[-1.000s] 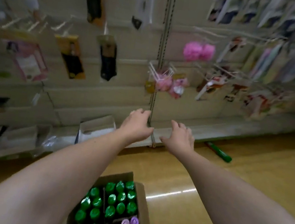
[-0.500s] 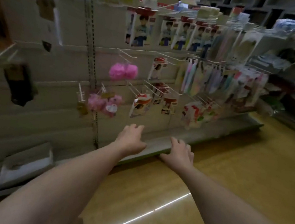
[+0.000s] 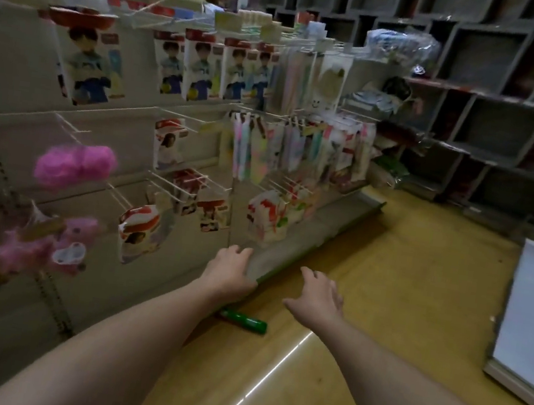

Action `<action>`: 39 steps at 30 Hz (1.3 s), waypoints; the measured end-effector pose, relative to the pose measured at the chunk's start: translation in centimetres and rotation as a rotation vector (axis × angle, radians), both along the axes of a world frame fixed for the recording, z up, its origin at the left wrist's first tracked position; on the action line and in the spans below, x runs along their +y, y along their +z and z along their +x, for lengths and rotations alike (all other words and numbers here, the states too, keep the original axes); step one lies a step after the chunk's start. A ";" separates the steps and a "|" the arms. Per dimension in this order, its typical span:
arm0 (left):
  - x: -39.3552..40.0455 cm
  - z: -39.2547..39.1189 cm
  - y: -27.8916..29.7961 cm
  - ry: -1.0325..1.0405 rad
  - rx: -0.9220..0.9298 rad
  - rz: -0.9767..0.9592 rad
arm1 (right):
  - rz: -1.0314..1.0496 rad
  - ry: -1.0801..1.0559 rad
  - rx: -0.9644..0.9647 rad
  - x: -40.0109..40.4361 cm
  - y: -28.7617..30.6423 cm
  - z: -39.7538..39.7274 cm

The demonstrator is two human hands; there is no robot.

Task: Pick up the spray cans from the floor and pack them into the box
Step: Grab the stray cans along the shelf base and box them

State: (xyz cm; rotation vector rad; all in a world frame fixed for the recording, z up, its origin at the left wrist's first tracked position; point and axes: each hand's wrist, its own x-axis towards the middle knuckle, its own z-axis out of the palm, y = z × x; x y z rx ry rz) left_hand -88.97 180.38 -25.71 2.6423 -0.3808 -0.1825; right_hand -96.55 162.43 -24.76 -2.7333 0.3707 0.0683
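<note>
Both bare arms reach forward over the yellow floor (image 3: 401, 290). The left hand (image 3: 231, 274) and right hand (image 3: 319, 295) hold nothing, fingers loosely spread. A green spray can (image 3: 244, 320) lies on its side beside the base of the display rack (image 3: 316, 230), just below the left wrist. Pink bath puffs (image 3: 75, 165) hang at left.

a slim green cylindrical spray can (image 3: 242, 319) lies on its side on the glossy yellow-brown floor (image 3: 401, 290), just beside the base edge of the tall pale pegboard shelving unit (image 3: 124, 134) along the left. the left hand (image 3: 228, 274) hangs above the can's near end, the right hand (image 3: 317, 297) to its right over the floor. dark grey cubby shelves (image 3: 500, 97) stand behind, at the far right; a low white cabinet (image 3: 531, 315) sits at the floor's right edge.
</note>
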 end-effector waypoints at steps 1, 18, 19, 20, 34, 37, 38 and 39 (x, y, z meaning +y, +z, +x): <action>-0.7 2.1 -0.4 -0.018 0.004 -0.004 | 0.000 -0.011 0.007 -0.7 -0.4 1.9; -11.8 31.9 -14.0 -0.243 0.286 0.276 | 0.159 -0.236 0.273 -10.7 -16.2 29.8; -12.8 33.3 -15.4 -0.244 0.310 0.295 | 0.161 -0.235 0.306 -11.8 -17.7 31.2; -14.0 34.7 -16.8 -0.240 0.332 0.302 | 0.164 -0.234 0.337 -12.9 -19.3 32.7; -24.5 50.2 -49.2 -0.106 0.587 0.380 | 0.240 -0.121 0.684 -22.7 -52.5 48.0; -24.3 51.8 -57.1 -0.106 0.609 0.401 | 0.248 -0.076 0.714 -22.2 -59.8 49.4; -24.1 52.2 -59.7 -0.110 0.621 0.420 | 0.253 -0.067 0.716 -21.8 -62.2 49.8; -23.9 52.6 -62.2 -0.113 0.630 0.440 | 0.261 -0.061 0.718 -21.5 -64.5 50.0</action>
